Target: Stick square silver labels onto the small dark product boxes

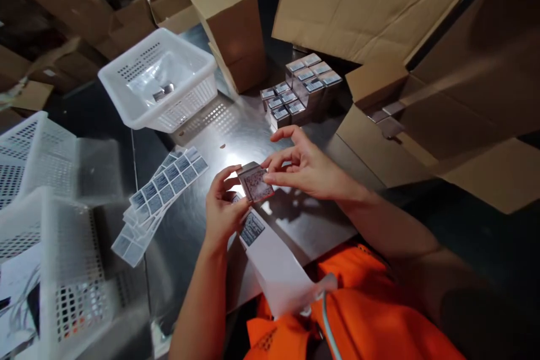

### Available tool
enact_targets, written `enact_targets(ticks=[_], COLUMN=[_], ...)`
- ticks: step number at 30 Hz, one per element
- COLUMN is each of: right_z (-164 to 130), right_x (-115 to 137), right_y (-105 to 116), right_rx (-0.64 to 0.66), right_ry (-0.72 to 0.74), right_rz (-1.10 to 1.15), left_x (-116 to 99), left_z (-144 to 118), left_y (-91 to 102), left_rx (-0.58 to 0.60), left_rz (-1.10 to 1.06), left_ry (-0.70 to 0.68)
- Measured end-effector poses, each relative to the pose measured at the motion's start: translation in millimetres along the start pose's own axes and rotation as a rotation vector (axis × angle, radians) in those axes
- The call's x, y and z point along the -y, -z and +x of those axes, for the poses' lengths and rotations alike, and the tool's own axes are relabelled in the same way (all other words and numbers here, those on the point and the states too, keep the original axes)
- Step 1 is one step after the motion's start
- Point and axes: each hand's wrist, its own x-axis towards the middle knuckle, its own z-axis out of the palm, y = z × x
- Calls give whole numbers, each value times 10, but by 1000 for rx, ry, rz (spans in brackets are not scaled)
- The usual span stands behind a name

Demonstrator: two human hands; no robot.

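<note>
A small box [256,183] is being held up just above the desk [219,135], pinched between both hands, and a label is being pressed onto its upper face, from the look of it. The left hand [222,208] is clamped on the box's near-left corner, thumb on top, fingers [225,176] curled under. The right hand [306,166] is closed on the far-right edge, with its fingertips resting on the sticker face and the index finger lifted clear.

For this step to be done well, imo, the box is best kept steady by the left hand while the label is smoothed from one edge outward, so no bubble or skew is getting trapped. The corners should be getting rubbed down last. Whether the label is already fully stuck can't be told; it's too small and a bit blurred.

A backing strip [270,261] with one label left on it is being trapped under the left wrist and is hanging off the desk edge toward the orange clothing [358,304]. Sheets of labels [162,197] are fanned out to the left, well apart from the hands. Finished-looking boxes [301,90] are being stacked beyond the hands, near an open carton [379,124]. A white basket [158,79] is sitting farther back on the left.
</note>
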Motion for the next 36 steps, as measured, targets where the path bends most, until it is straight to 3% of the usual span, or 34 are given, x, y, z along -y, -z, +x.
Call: enact_targets(ticks=[19, 25, 31, 33, 36], right_z=[17, 7, 22, 45, 64], right_x=[-26, -72, -128, -113, -44], right_y=[-2, -12, -4, 27, 108], right_rx=[-33, -25, -175, -129, 178], right_ry=[0, 33, 79, 38, -76], right_rz=[-75, -79, -233, -205, -111], left_x=[-38, -59, -7, 27, 79], left_z=[-48, -46, -82, -108, -88], left_y=[-4, -16, 0, 35, 95], left_rx=[-20, -51, -71, -91, -54], left_rz=[-38, 52, 59, 36, 70], left_ry=[-32, -59, 10, 46, 42])
